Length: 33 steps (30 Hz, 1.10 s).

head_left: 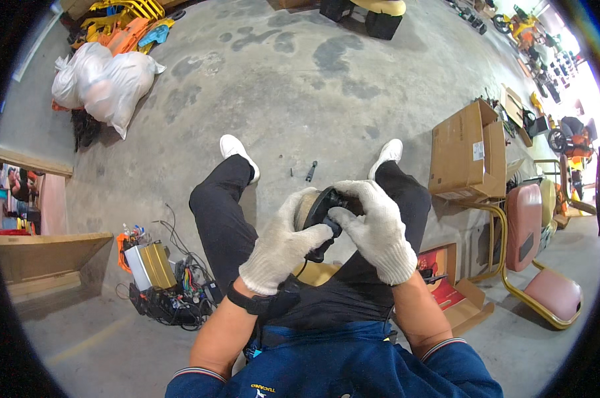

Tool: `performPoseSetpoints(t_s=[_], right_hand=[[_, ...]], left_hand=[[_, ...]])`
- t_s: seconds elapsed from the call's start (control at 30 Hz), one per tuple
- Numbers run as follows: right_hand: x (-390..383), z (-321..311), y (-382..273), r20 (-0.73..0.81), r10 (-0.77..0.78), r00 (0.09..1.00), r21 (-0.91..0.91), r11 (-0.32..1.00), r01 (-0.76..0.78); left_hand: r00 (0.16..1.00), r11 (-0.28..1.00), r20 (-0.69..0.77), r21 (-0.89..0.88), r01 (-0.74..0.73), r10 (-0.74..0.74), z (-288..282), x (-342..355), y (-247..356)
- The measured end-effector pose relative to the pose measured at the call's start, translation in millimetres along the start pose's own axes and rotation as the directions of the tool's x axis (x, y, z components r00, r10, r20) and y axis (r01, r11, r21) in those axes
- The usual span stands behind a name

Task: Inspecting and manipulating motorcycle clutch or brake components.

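Note:
Between my knees I hold a round black device (pixel 322 207) with a pale tan rounded side and a thin cable hanging below it. My left hand (pixel 278 242), in a white knit glove, is wrapped round its left side with the thumb across the front. My right hand (pixel 378 232), gloved the same way, grips the upper right side, its thumb pressed on the black part. What kind of device it is, I cannot tell. On the floor past my hands lie a small black tool-like piece (pixel 311 171) and a tiny dark bit (pixel 291 172).
A heap of cables and electronic parts (pixel 180 292) with a gold-and-silver box (pixel 152 265) lies at left. Cardboard boxes (pixel 460 152) and a pink-padded chair (pixel 553 292) stand at right. White plastic sacks (pixel 118 83) sit far left, beside a wooden ledge (pixel 55 249).

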State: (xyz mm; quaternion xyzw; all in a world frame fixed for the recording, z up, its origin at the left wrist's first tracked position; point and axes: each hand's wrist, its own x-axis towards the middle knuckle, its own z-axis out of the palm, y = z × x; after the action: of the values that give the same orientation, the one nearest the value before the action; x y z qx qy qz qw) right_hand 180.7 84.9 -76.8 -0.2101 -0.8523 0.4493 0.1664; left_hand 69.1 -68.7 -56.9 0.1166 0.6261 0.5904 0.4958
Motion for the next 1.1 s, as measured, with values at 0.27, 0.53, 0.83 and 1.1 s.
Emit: performPoseSetpoints(t_s=[0.27,0.53,0.83,1.1], right_hand=[[-1,1,-1,0.014,0.001,1.000,-0.022,1.000,-0.001],[4,-3,2,0.029,-0.025,0.999,0.057,0.998,0.023],[3,-15,8,-0.065,0.306,0.950,0.228,0.931,-0.284],[6,-4,22,0.299,0.357,0.885,0.424,0.781,-0.458]], left_hand=[[0.998,0.990,0.057,-0.140,-0.030,0.038,-4,7,-15],[0.990,0.947,0.125,-0.322,-0.015,0.058,-13,16,-31],[0.984,0.787,0.175,-0.610,0.086,0.028,-22,22,-36],[0.971,0.746,0.235,-0.654,0.129,0.038,-23,29,-43]])
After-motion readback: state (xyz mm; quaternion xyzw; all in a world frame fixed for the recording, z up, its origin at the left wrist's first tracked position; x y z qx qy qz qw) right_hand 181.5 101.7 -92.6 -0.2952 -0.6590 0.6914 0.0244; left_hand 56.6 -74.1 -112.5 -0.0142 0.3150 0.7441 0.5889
